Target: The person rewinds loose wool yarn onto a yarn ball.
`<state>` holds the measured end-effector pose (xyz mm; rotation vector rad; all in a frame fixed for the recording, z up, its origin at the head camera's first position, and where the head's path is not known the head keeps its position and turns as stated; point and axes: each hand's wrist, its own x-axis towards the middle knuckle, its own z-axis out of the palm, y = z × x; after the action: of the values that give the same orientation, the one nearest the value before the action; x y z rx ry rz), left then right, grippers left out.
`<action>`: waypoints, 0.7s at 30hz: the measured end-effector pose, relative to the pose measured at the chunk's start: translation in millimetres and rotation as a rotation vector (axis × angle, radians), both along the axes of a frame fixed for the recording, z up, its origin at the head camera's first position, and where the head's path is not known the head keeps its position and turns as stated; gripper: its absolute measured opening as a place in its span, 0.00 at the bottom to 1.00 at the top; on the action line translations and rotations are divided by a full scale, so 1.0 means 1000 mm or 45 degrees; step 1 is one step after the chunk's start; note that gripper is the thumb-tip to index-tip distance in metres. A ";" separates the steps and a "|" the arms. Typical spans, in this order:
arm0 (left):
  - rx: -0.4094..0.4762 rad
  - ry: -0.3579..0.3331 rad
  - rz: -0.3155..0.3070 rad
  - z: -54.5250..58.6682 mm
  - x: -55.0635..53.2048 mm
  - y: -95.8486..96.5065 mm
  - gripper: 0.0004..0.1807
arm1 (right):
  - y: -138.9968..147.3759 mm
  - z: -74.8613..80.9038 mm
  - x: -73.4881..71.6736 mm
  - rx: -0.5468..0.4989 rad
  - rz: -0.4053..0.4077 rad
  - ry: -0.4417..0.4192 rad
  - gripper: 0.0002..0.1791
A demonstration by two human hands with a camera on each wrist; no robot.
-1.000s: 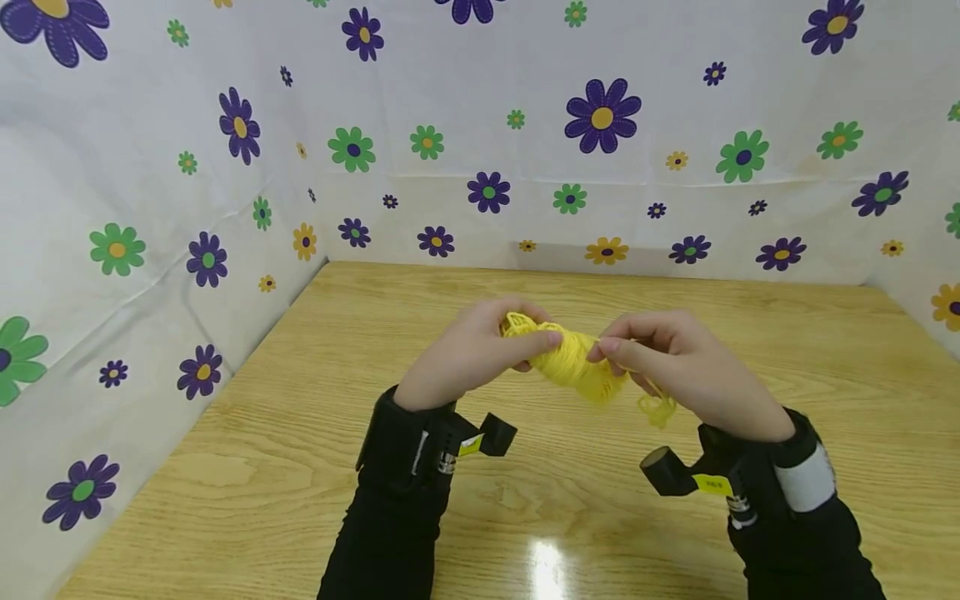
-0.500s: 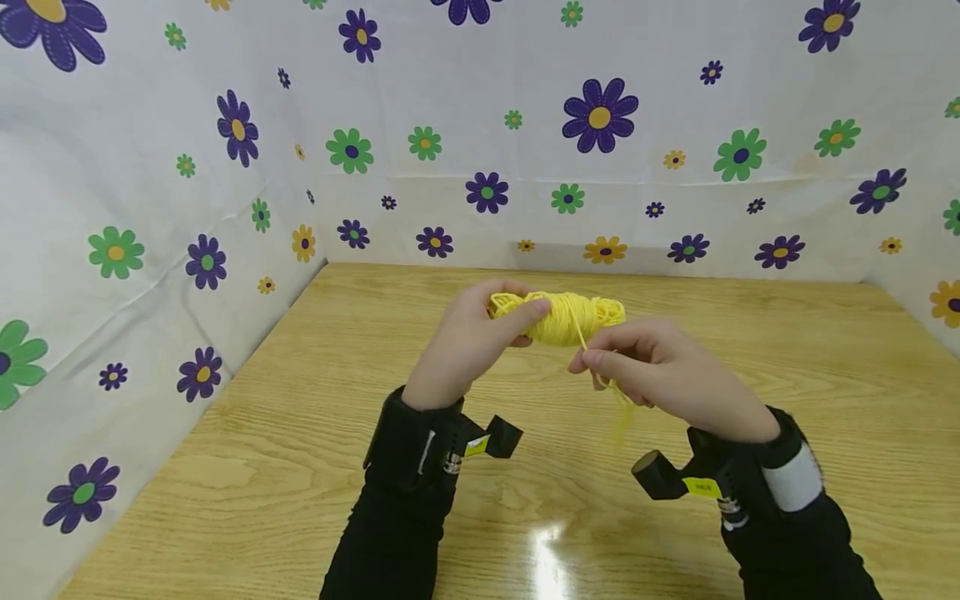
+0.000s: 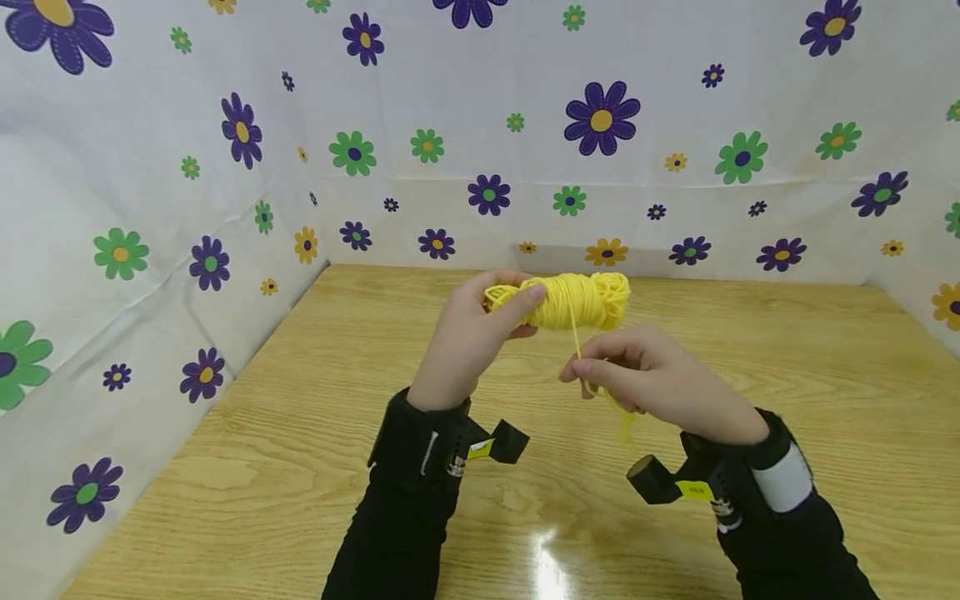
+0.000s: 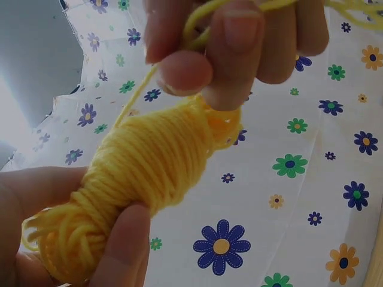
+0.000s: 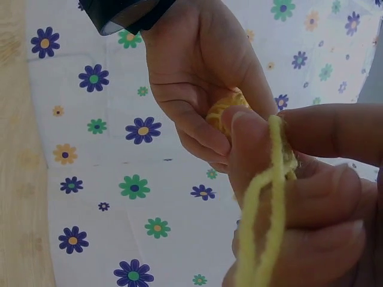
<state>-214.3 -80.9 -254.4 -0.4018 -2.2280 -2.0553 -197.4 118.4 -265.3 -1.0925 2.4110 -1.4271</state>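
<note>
A yellow skein of yarn (image 3: 577,302), wound round its middle with looped ends, is held above the table by my left hand (image 3: 472,329), which grips its left end between thumb and fingers. Below and right of it, my right hand (image 3: 645,371) pinches a yarn strand (image 3: 575,333) that runs taut down from the wound middle. The loose tail (image 3: 626,425) hangs blurred beneath that hand. In the left wrist view the skein (image 4: 149,161) shows its tight wraps. Doubled yarn (image 5: 263,221) passes over the fingers in the right wrist view, where my right hand hides most of the skein.
Under both hands lies a wood-grain table (image 3: 300,467), with a bright reflection near its front. White flowered cloth (image 3: 465,108) hangs along the back and sides. Each wrist bears a black camera mount, the left mount (image 3: 510,442) and the right mount (image 3: 652,479).
The skein has risen and turned from sloping to nearly level in the left hand. My right hand has moved down and slightly left, away from the skein, drawing the strand out between them.
</note>
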 end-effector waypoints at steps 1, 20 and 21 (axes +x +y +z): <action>0.022 0.000 -0.011 0.000 0.000 0.000 0.15 | 0.000 0.000 0.000 0.004 0.002 -0.002 0.10; 0.113 -0.052 -0.453 0.008 0.011 -0.003 0.13 | 0.004 -0.003 -0.002 0.037 -0.002 -0.085 0.10; 0.089 -0.050 -0.482 0.008 0.012 -0.004 0.13 | 0.006 -0.004 -0.002 0.040 0.001 -0.105 0.10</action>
<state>-202.4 -84.7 -246.4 -0.8408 -2.2330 -2.3246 -199.1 124.9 -268.9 -1.0069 2.3674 -1.4008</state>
